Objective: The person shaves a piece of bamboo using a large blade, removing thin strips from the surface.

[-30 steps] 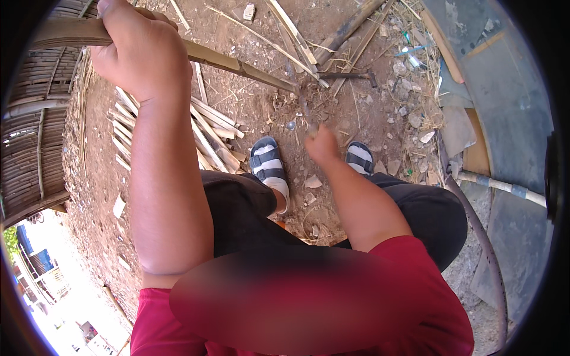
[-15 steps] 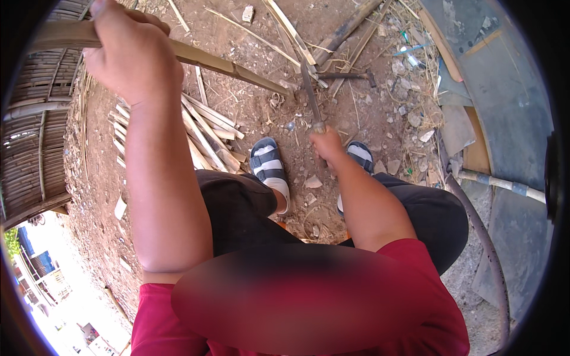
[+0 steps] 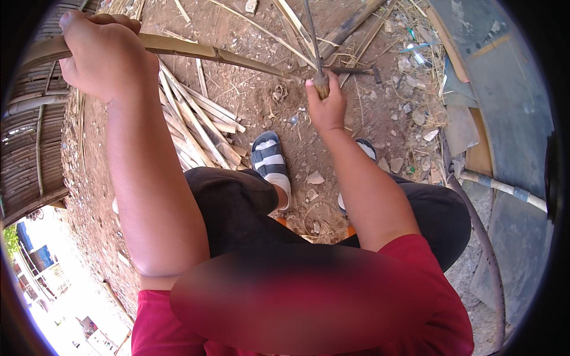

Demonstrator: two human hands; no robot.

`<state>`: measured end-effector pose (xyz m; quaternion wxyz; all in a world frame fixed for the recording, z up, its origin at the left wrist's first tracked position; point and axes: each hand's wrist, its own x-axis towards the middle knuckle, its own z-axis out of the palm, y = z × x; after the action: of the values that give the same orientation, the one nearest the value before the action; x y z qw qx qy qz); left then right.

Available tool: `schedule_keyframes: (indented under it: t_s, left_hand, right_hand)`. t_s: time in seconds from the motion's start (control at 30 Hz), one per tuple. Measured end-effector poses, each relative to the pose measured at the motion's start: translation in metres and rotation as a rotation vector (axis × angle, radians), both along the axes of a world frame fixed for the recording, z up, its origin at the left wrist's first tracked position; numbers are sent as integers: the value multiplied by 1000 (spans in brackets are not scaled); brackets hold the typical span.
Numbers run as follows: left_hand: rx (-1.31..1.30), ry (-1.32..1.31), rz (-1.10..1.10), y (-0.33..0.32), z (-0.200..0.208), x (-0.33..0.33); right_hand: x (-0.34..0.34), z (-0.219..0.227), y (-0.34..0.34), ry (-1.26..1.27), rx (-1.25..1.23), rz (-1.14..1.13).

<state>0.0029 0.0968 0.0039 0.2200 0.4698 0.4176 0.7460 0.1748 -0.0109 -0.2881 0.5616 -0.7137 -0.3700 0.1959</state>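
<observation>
My left hand, raised at the upper left, is closed around a long split bamboo strip. The strip slants rightward and down, its far end close to the ground near my right hand. My right hand grips the wooden handle of a large knife. Its narrow blade points away from me, up past the strip's end, seen almost edge-on. I cannot tell whether blade and bamboo touch.
A pile of split bamboo strips lies left of my sandalled left foot. Ahead are a dark hammer-like tool and a thick pole. Rubble and grey sheets are at the right, a woven bamboo panel at the left.
My right hand has moved away from my body, turning the knife edge-on beside the strip's end. My left hand has shifted slightly left with the bamboo strip.
</observation>
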Motion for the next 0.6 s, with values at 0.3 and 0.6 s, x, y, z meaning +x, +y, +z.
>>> schedule_keyframes:
  t_s: [0.3,0.6]
  left_hand:
    - [-29,102,14,7,-3,-11]
    - [-50,65,48,8,-6,-4]
  right_hand:
    - [16,-19,3,-13,-119,-103]
    - [-12,-82,-36,-157,-685,238]
